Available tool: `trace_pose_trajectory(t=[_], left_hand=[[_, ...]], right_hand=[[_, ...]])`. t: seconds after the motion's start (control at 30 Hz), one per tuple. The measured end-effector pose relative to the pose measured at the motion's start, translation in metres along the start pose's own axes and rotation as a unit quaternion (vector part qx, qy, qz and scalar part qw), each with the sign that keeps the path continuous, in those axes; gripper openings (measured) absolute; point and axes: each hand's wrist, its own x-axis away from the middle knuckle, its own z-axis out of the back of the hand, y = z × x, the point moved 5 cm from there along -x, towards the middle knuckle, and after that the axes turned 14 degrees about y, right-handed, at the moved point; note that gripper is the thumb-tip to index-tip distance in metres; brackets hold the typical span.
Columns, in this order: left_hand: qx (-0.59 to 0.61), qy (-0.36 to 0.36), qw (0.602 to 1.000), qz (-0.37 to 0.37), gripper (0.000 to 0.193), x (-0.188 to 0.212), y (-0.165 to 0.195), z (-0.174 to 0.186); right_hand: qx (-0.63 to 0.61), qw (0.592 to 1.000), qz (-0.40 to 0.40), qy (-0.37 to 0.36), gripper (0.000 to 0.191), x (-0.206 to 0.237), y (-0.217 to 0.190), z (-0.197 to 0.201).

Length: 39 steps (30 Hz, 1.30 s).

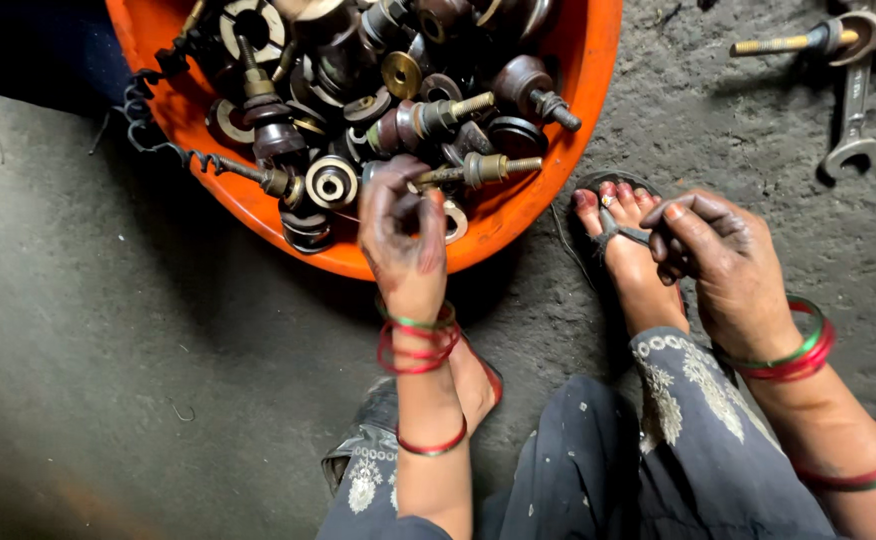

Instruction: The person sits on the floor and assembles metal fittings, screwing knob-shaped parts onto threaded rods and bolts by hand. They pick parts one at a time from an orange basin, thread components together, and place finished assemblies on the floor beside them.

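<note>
An orange tub [258, 205] on the ground holds several brown insulators, brass studs, washers and coiled springs. My left hand [403, 235] reaches over the tub's near rim, fingers curled on a small ring-shaped part [455, 222] at the edge of the pile. My right hand [713, 260] rests to the right of the tub by my sandalled foot [628, 260]. Its fingers are closed, with the tips hidden; whether they hold something I cannot tell. Both wrists wear red and green bangles.
A spanner [851, 125] and a long threaded bolt with a cup-shaped part [828, 40] lie on the rough grey ground at the top right. My knees in dark embroidered trousers [678, 450] fill the bottom of the view.
</note>
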Motion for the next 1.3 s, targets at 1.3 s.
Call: trace_pose_trajectory(t=[1.3], left_hand=[[-0.036, -0.298, 0.916, -0.265, 0.057, 0.141, 0.104, -0.127]], right_hand=[[0.378, 0.849, 0.202, 0.311, 0.057, -0.003, 0.004, 0.201]])
